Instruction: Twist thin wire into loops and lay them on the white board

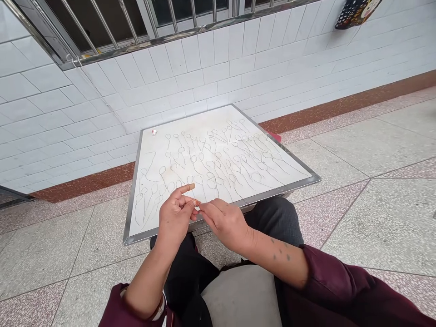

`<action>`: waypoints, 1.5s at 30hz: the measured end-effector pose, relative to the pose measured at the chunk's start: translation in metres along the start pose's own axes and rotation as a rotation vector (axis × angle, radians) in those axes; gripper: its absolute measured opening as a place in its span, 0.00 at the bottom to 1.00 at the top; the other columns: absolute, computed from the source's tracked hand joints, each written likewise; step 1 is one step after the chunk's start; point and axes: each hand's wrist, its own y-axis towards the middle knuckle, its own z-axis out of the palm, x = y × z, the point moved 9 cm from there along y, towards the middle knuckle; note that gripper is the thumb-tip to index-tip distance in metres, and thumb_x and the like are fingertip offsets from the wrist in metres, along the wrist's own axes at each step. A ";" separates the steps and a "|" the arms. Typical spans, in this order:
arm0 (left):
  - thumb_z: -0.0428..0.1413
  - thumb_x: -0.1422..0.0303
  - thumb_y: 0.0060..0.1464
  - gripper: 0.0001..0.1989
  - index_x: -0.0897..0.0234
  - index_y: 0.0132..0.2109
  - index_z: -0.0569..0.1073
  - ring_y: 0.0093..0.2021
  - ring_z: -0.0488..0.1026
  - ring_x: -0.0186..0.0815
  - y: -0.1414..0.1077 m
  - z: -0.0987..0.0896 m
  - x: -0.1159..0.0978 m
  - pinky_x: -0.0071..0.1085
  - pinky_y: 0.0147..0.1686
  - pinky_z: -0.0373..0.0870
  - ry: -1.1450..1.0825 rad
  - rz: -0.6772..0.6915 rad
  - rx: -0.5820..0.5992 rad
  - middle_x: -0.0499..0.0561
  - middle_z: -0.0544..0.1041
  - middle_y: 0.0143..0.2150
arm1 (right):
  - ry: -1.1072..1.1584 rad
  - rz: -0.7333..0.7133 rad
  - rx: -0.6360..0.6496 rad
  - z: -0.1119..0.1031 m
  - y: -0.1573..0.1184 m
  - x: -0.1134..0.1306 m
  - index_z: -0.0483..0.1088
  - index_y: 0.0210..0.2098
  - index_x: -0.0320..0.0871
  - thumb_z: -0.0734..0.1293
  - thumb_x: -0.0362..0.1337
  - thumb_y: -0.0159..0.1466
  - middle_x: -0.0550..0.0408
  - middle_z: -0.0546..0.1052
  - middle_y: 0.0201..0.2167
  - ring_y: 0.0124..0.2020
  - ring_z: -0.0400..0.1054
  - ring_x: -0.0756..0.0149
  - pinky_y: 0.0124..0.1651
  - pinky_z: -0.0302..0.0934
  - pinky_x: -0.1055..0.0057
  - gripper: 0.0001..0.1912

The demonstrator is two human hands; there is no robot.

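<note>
My left hand (176, 211) is over the table's near edge, with its thumb pressed to a finger and its index finger stretched out, a tan wrap around that fingertip. My right hand (225, 222) meets it from the right, fingers pinched together, the fingertips almost touching those of the left. Whatever lies between the fingertips is too small to make out. Beyond the hands, several thin dark strands with looped ends (211, 176) lie spread in rows across the white tabletop (190, 122), which has a grey metal rim.
A small red and white object (154, 132) sits at the table's far left corner. Behind stands a white tiled wall (218, 72) with a barred window (170, 18). A patterned bag (356, 13) hangs at upper right. My knees are under the near edge, above a speckled floor (340, 218).
</note>
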 end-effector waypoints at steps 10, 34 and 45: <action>0.59 0.67 0.52 0.25 0.66 0.57 0.70 0.25 0.71 0.30 -0.005 -0.001 -0.015 0.27 0.27 0.71 -0.003 0.043 0.005 0.47 0.78 0.31 | 0.481 0.281 0.081 0.002 0.001 -0.020 0.70 0.40 0.45 0.65 0.34 0.66 0.57 0.81 0.34 0.35 0.75 0.66 0.37 0.66 0.71 0.03; 0.65 0.69 0.47 0.22 0.66 0.51 0.75 0.31 0.75 0.34 -0.010 -0.011 -0.014 0.31 0.35 0.73 -0.085 0.057 -0.014 0.46 0.78 0.26 | 1.349 0.698 0.393 0.052 -0.021 -0.008 0.70 0.33 0.42 0.72 0.50 0.58 0.59 0.75 0.25 0.26 0.70 0.72 0.28 0.66 0.74 0.17; 0.64 0.67 0.48 0.22 0.66 0.52 0.74 0.35 0.78 0.39 -0.009 -0.025 -0.016 0.32 0.32 0.76 -0.096 0.106 -0.119 0.47 0.78 0.28 | 1.010 0.496 0.412 0.045 -0.026 -0.001 0.69 0.44 0.44 0.60 0.43 0.70 0.57 0.75 0.29 0.28 0.71 0.70 0.31 0.68 0.72 0.11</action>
